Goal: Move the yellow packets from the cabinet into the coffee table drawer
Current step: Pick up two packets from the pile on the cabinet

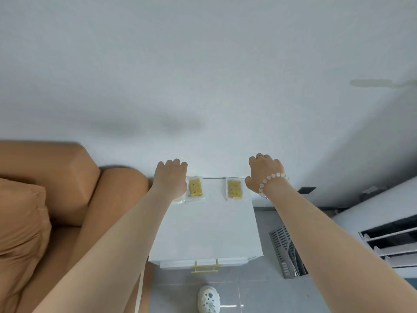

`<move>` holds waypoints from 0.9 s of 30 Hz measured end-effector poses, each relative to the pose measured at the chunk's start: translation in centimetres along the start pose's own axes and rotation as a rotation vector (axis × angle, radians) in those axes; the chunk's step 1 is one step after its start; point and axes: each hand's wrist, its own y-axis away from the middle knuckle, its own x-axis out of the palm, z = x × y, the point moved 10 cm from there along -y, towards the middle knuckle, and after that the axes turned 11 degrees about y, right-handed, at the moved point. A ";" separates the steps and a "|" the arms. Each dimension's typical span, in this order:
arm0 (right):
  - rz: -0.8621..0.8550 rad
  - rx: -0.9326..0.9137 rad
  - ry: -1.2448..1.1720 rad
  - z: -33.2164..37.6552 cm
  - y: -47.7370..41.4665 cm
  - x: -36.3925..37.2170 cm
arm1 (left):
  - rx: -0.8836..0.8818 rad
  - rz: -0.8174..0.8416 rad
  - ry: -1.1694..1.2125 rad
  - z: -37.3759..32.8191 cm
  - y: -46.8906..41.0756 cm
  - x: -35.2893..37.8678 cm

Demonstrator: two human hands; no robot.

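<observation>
We are at the very start of the job, the pick-up at the cabinet (pixel 203 233). Two yellow packets lie flat on its white top, at the far edge by the wall, well apart from each other: the left packet (pixel 195 188) and the right packet (pixel 234 188), each in a clear wrapper. Neither is lifted.

Our left hand (pixel 171 175) hangs over the far left corner of the top, just beside the left packet, knuckles towards us and fingers bent down out of sight. We cannot tell whether it grips anything. A sliver of clear wrapper with a yellow edge seems to peek out below the wrist, perhaps another packet, though too little shows to be sure. Our right hand (pixel 265 170), with a bead bracelet (pixel 270 179) at the wrist, hovers just right of the right packet. Its fingers are loosely curled and, as far as we see, it holds nothing.

We judge that the next move is to lower each hand onto its nearest packet. The wrappers are thin and flat, so we may need to slide an edge up under the fingertips before we can pinch it. The coffee table drawer is not in view, so we must then turn away from the wall to find it. The tan sofa (pixel 67 188) stands close on the left.
</observation>
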 end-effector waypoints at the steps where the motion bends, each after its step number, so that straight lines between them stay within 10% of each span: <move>1: 0.023 -0.001 0.004 -0.4 -1.3 1.1 | -0.003 0.004 0.007 -0.3 -1.3 0.4; 15: 0.391 0.004 -0.058 1.6 -9.1 19.2 | -0.054 0.270 0.105 0.0 -6.3 15.6; 27: 0.518 0.532 -0.582 4.4 -14.5 35.5 | -0.073 0.162 0.257 1.9 -6.8 31.0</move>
